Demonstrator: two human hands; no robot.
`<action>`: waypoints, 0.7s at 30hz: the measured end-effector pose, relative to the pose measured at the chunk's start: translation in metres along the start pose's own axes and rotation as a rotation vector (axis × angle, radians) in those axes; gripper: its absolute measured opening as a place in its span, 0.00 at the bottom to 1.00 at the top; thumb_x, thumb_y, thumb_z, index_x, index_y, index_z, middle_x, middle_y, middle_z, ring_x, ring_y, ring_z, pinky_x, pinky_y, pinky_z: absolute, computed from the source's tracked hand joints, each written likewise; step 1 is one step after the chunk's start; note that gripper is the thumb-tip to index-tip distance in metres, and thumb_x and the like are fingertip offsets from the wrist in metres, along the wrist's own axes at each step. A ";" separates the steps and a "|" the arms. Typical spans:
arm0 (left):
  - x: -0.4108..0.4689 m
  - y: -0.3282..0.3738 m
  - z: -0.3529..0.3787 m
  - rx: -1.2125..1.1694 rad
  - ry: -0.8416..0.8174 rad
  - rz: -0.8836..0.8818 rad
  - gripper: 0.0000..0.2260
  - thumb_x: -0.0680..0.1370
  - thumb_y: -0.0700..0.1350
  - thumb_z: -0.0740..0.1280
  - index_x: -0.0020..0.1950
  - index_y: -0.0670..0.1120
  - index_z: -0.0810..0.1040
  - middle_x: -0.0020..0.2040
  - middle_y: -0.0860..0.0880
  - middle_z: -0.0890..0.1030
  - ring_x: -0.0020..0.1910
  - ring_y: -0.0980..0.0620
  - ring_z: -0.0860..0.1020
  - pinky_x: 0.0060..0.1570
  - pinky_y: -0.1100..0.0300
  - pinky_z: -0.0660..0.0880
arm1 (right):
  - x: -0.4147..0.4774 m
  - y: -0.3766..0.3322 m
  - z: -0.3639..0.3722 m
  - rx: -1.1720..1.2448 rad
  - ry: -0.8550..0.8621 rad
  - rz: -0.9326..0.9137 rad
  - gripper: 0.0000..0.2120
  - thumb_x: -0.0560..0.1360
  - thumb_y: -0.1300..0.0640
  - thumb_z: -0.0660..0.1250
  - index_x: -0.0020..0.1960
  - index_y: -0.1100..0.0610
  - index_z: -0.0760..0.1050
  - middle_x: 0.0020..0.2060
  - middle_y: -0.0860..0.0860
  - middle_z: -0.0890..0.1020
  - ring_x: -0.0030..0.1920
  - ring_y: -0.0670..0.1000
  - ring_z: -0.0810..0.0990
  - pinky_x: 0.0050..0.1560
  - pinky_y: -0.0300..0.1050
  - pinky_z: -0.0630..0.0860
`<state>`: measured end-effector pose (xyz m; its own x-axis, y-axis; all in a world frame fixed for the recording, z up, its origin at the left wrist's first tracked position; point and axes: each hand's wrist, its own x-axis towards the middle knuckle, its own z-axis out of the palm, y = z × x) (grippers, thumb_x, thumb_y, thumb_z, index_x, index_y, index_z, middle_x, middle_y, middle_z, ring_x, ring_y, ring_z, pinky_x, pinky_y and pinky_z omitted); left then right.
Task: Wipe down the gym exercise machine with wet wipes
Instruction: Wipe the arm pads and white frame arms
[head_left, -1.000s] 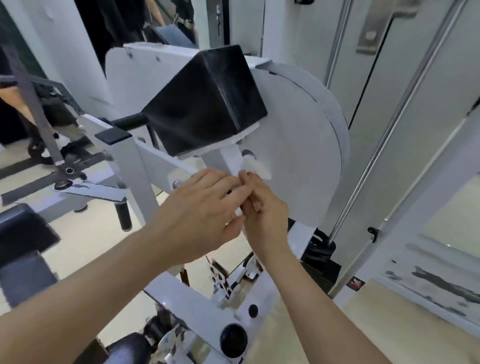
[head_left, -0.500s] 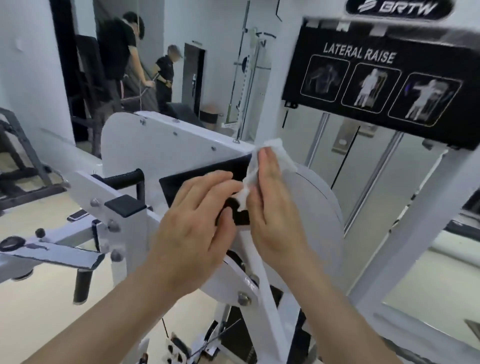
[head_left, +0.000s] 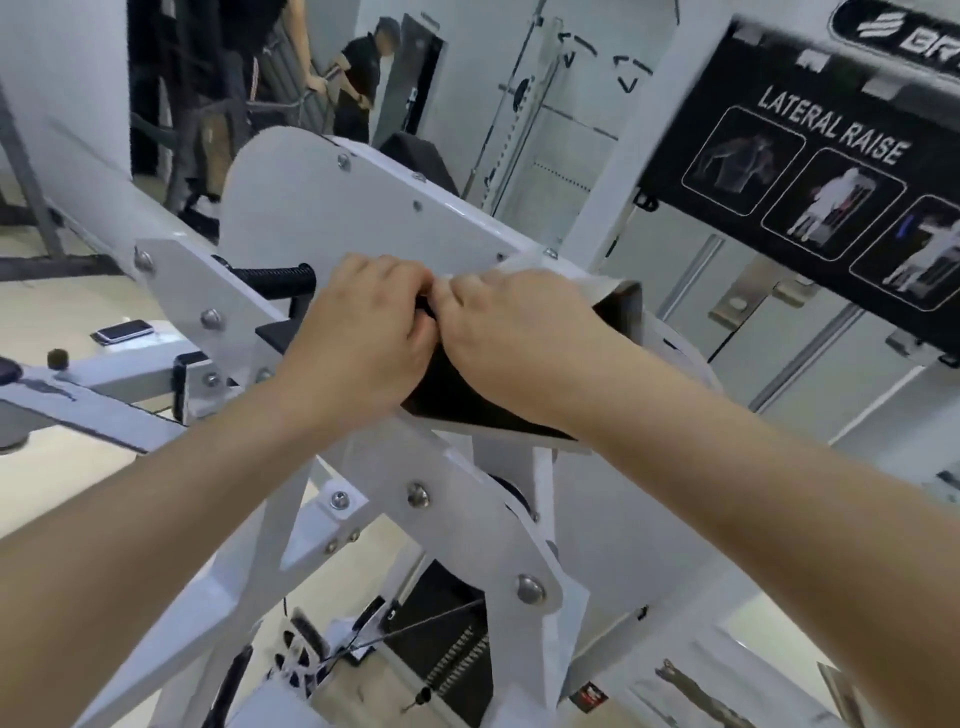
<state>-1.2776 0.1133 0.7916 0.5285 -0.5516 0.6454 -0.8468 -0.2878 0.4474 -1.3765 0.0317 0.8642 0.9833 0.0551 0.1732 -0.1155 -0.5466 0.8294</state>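
The white lateral raise machine (head_left: 332, 208) fills the view, with its black arm pad (head_left: 467, 400) at the centre. A white wet wipe (head_left: 563, 274) lies over the pad's top edge. My right hand (head_left: 519, 338) rests on the pad with its fingers curled over the wipe. My left hand (head_left: 363, 338) sits right beside it, knuckles up, its fingertips curled at the wipe's left edge on the pad's top. The two hands touch. Most of the wipe is hidden under them.
A black ribbed handle (head_left: 275, 278) sticks out left of my hands. A phone (head_left: 124, 331) lies on a white beam at the left. The black "LATERAL RAISE" placard (head_left: 831, 171) hangs at the upper right. The weight stack (head_left: 457, 660) is below. Two people (head_left: 363, 73) stand far behind.
Both hands rose with the wipe from below the pad and now lie on its top edge. The camera tilted up and moved closer.
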 end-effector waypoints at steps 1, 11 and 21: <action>-0.002 -0.002 -0.002 0.102 -0.028 -0.007 0.18 0.73 0.48 0.50 0.50 0.41 0.74 0.49 0.43 0.78 0.51 0.40 0.73 0.51 0.51 0.68 | 0.007 -0.005 0.003 -0.017 0.084 -0.013 0.24 0.72 0.63 0.45 0.44 0.58 0.81 0.33 0.51 0.79 0.29 0.51 0.78 0.28 0.44 0.48; -0.002 -0.026 -0.008 0.226 -0.082 -0.114 0.15 0.78 0.45 0.56 0.65 0.50 0.70 0.53 0.46 0.81 0.52 0.40 0.77 0.42 0.54 0.66 | -0.013 -0.004 0.021 -0.083 0.007 -0.076 0.29 0.78 0.53 0.45 0.76 0.64 0.59 0.66 0.59 0.74 0.57 0.61 0.77 0.50 0.54 0.74; -0.011 -0.039 -0.007 0.247 0.065 -0.033 0.14 0.77 0.45 0.57 0.60 0.45 0.73 0.49 0.43 0.80 0.50 0.39 0.76 0.37 0.54 0.62 | -0.001 -0.022 0.036 -0.074 -0.031 -0.308 0.26 0.80 0.56 0.46 0.73 0.63 0.68 0.73 0.61 0.68 0.75 0.61 0.64 0.69 0.59 0.64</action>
<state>-1.2497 0.1363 0.7716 0.5524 -0.4894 0.6748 -0.8138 -0.4921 0.3092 -1.3696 0.0140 0.8268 0.9773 0.1822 -0.1078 0.1799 -0.4458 0.8769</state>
